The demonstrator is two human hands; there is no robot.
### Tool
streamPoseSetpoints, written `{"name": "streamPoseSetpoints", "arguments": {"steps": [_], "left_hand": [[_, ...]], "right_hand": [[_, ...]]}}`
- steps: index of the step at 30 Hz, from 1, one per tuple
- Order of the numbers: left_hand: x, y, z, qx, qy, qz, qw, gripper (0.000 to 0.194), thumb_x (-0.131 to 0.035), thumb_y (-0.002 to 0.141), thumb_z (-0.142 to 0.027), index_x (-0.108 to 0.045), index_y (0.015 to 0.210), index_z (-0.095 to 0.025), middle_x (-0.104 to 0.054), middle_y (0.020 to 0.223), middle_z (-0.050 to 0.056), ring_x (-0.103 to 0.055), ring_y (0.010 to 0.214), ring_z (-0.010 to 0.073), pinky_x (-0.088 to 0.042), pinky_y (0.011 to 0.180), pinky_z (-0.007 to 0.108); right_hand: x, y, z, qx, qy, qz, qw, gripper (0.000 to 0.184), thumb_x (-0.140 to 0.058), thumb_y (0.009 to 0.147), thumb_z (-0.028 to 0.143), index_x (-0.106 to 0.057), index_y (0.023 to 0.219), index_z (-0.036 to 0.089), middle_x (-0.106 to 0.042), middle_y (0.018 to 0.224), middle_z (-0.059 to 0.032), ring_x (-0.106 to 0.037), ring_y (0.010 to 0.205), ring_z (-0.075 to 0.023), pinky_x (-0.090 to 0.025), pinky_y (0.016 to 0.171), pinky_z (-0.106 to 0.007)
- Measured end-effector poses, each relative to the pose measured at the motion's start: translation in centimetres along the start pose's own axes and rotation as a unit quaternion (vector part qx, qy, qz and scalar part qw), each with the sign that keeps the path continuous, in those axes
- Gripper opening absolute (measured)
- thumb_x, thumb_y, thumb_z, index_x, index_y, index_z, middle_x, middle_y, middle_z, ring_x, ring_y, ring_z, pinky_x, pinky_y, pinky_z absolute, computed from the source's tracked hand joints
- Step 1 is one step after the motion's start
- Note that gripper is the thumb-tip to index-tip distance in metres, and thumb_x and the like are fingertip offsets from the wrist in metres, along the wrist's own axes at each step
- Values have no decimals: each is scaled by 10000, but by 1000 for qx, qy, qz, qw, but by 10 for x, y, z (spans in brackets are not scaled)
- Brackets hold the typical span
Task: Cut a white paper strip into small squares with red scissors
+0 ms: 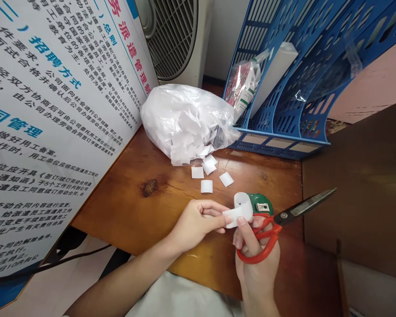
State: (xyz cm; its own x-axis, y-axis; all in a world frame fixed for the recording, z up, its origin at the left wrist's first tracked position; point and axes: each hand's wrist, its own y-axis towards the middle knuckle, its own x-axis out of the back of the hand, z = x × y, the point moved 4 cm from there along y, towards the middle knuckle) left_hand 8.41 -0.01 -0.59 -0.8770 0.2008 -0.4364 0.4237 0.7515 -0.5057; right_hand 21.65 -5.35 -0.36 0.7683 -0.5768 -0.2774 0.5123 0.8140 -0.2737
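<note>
My left hand (198,222) pinches the loose end of a curled white strip (243,206) between thumb and fingers. Red-handled scissors (262,246) hang on the fingers of my right hand (257,268), their dark blades closed and pointing up to the right. The right thumb and fingertips also touch the lower edge of the strip. Just behind the roll sits a green tape measure (263,203), partly hidden. Farther back, several small white squares (206,186) lie on the wooden table (119,193), in front of a white plastic bag (181,114) with more such pieces spilling from its mouth.
A blue file rack (284,147) stands at the back right, holding a plastic packet (246,83) and a white box (275,72). A printed board (53,110) leans along the left. Behind the bag is a grey fan unit (174,39); a brown carton (359,211) is at right.
</note>
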Motion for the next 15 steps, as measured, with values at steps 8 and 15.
{"name": "streamPoseSetpoints", "arguments": {"steps": [8,15], "left_hand": [[2,-1,2,2,-6,-4,1000,363,-917,684,-334,-793,917,-85,-772,791,77,-664,624,87,-576,645,179],[5,0,1,15,-9,-23,1000,367,-953,606,-252,-789,882,-75,-767,771,77,-648,608,88,-544,611,170]], "right_hand": [[-2,0,-2,-8,-5,9,1000,393,-814,791,218,-431,878,202,-485,537,109,-445,408,-49,-371,465,-180],[-1,-1,-2,-4,-17,0,1000,405,-830,765,226,-437,854,185,-544,677,89,-464,388,-24,-389,459,-189]]}}
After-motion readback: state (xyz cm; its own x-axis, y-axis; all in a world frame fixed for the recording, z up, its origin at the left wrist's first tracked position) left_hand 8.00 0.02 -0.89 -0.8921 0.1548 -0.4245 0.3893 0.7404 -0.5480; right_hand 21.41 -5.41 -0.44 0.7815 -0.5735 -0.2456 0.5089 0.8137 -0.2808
